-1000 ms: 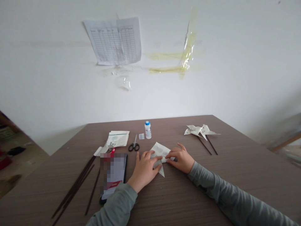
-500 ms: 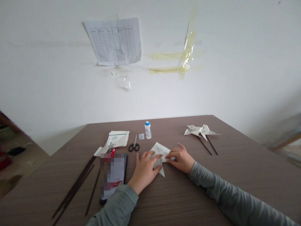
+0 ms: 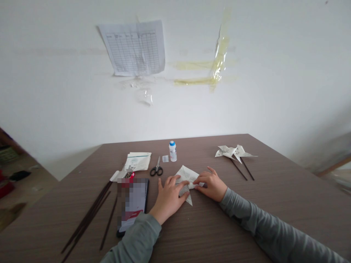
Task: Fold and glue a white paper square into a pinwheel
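A sheet of printed paper (image 3: pixel 185 173), cut and partly folded with pointed flaps, lies on the table between my hands. My left hand (image 3: pixel 170 195) rests on its left side with the fingers spread, pressing it to the table. At its right part, my right hand (image 3: pixel 210 185) is closed in a pinch on a flap bent toward the middle. The fingers cover part of the paper's centre. Beyond it stand a small white glue bottle (image 3: pixel 172 152) with a blue cap and scissors (image 3: pixel 156 169) with black handles, lying closed.
Two paper pinwheels (image 3: pixel 233 151) on dark sticks lie at the back right. On the left are folded papers (image 3: pixel 138 160), a phone (image 3: pixel 134 204), a red packet (image 3: pixel 128 176) and several thin dark sticks (image 3: pixel 89 215). A small clear square (image 3: pixel 165 159) lies beside the bottle. A wall (image 3: pixel 192 113) rises behind the table.
Almost nothing differs. My right fingertips have shifted very slightly on the paper's flap; the left hand and the paper stay in place.
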`<state>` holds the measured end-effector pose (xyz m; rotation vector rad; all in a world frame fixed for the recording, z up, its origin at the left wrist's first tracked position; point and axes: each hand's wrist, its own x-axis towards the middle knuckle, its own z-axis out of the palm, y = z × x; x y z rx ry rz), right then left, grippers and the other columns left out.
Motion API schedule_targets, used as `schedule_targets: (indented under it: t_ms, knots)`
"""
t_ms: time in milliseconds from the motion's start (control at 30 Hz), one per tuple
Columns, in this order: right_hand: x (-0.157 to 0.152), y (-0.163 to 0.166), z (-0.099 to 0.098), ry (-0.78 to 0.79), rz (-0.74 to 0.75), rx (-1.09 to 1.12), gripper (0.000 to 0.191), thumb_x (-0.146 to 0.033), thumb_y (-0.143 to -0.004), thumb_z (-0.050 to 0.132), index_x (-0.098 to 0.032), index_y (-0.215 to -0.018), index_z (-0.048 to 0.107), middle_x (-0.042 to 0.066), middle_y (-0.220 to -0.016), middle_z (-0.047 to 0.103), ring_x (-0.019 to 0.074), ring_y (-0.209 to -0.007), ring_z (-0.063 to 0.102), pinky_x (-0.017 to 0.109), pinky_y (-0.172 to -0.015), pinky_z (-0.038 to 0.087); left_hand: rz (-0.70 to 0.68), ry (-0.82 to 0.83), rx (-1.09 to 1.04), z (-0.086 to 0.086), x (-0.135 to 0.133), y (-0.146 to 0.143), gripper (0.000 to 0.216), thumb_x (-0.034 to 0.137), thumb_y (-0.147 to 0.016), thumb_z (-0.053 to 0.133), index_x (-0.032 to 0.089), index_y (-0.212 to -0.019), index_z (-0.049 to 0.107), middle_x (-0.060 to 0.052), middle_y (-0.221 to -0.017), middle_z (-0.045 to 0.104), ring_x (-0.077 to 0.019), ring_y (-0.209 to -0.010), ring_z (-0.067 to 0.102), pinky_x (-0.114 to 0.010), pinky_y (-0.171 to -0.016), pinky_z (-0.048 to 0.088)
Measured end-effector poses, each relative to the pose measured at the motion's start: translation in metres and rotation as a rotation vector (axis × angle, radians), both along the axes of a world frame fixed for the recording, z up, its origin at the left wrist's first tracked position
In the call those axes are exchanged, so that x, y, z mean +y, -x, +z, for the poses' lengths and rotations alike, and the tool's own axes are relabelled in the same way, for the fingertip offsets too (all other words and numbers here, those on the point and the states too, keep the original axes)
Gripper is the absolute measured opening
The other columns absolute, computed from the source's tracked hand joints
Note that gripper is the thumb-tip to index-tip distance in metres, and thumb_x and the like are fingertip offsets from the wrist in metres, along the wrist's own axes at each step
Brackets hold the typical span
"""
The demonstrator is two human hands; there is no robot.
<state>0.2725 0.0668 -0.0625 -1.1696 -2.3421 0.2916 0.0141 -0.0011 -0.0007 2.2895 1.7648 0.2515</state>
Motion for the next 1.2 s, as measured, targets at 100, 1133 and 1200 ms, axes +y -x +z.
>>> schedule_targets:
  t_ms: [100,1133,1200]
  knots:
    - [-0.0005,0.0010,0.0016,0.024,-0.006,0.005,0.015,-0.031,-0.106,0.092,-0.040,-0.113,0.102,0.007,-0.116,0.101,0.0413,-0.122,0.097,0.080,-0.151,0.050,0.009,-0.017,-0.012,-0.0048,0.0017,0.0012,0.054,0.030,-0.119,0.085,0.037,-0.173,0.087,-0.017,-0.189,0.075,-0.0500,-0.179,0.063,-0.099,-0.153,0.032]
    - [-0.0009,0.0001,0.0016,0.024,0.006,0.005,0.018,-0.028,-0.107,0.093,-0.039,-0.117,0.102,0.008,-0.116,0.101,0.0425,-0.121,0.097,0.085,-0.148,0.051,0.030,-0.018,0.005,-0.0019,0.0035,0.0016,0.053,0.027,-0.120,0.084,0.046,-0.169,0.090,-0.007,-0.189,0.079,-0.0530,-0.182,0.061,-0.104,-0.153,0.029]
    - [-0.0009,0.0003,0.0018,0.018,0.002,0.000,0.017,-0.029,-0.107,0.093,-0.040,-0.116,0.102,0.008,-0.115,0.101,0.0424,-0.120,0.097,0.084,-0.147,0.052,0.030,-0.024,0.003,-0.0013,0.0035,0.0013,0.049,0.028,-0.120,0.086,0.048,-0.164,0.093,-0.006,-0.186,0.081,-0.0537,-0.181,0.062,-0.104,-0.152,0.030]
